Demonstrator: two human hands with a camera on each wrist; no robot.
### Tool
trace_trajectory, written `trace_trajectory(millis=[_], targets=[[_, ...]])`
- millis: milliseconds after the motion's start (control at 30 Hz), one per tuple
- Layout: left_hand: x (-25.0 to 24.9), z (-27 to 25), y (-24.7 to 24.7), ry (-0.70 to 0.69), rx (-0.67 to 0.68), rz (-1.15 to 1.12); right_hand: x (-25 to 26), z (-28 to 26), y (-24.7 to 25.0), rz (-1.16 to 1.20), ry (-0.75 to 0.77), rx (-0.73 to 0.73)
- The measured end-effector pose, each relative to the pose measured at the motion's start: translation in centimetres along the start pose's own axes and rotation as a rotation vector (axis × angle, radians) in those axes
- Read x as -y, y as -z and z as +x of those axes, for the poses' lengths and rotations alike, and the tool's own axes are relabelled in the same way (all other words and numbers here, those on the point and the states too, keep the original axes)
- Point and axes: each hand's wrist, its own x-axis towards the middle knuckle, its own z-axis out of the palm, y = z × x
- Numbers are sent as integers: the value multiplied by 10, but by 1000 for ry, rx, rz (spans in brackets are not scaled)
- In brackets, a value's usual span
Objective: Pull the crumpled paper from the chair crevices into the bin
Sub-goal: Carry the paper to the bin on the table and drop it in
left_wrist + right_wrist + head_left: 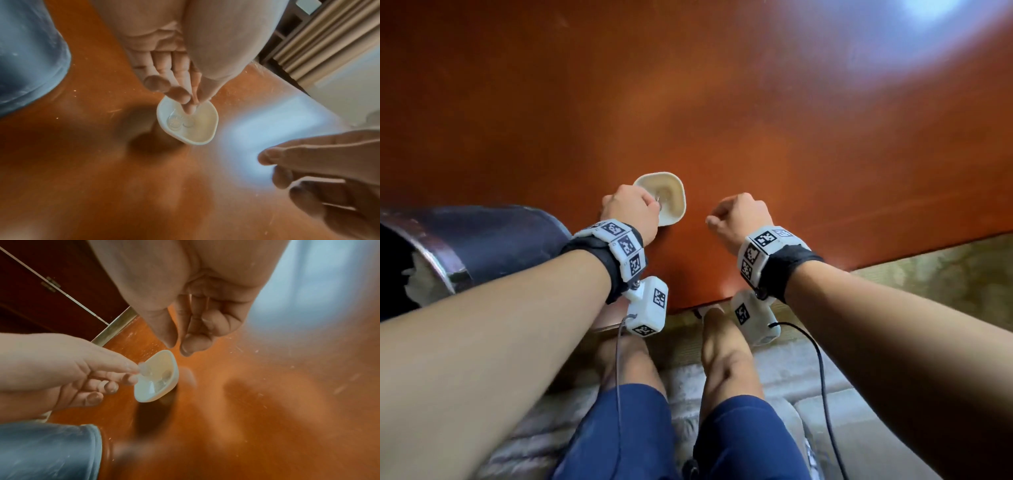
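My left hand (654,204) hovers over a small white dish (678,192) on an orange-brown table (722,102). Its thumb and forefinger pinch a tiny clear piece (143,369) above the dish (174,363). A few more clear round pieces (174,123) lie inside the dish (207,139), under my left fingertips (190,108). My right hand (722,214) hangs just right of the dish with its fingers curled and nothing in it. No crumpled paper or bin shows in any view.
A dark padded chair (493,240) stands at the table's left edge, with a torn white patch (424,281) on its side. The table's near edge (722,301) runs just above my bare legs. Carpet (928,274) lies at the right.
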Motion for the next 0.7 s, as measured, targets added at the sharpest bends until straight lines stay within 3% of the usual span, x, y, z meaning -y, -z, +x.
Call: trace_trajectory(millis=[267, 433, 700], targets=[[-10, -17, 13, -294, 128, 370, -57, -61, -4, 200, -262, -139], [-48, -57, 18, -611, 181, 613, -81, -118, 8, 367, -335, -262], [-107, -184, -67, -1021, 317, 857, -174, -224, -7, 691, -474, -446]])
